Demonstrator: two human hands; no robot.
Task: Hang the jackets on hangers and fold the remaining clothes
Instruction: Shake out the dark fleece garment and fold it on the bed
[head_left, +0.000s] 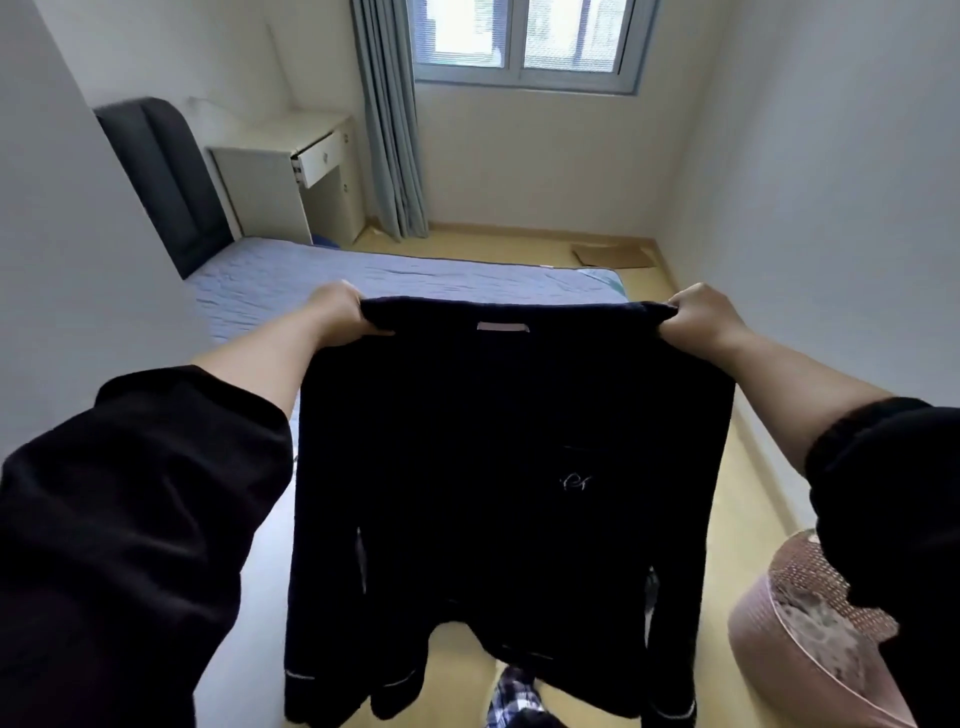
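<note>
A dark navy jacket (498, 467) hangs spread out in the air in front of me, its label at the collar and a small embroidered mark on the chest facing me. My left hand (340, 312) grips its left shoulder. My right hand (696, 314) grips its right shoulder. The sleeves dangle with pale-trimmed cuffs near the bottom of the view. No hanger is in view.
A bed with a blue sheet (311, 280) lies to the left behind the jacket, with a dark headboard (166, 176) and a white desk (311, 171) beyond. A pink basket (789, 639) sits at the lower right. Flat cardboard (613, 254) lies on the wooden floor.
</note>
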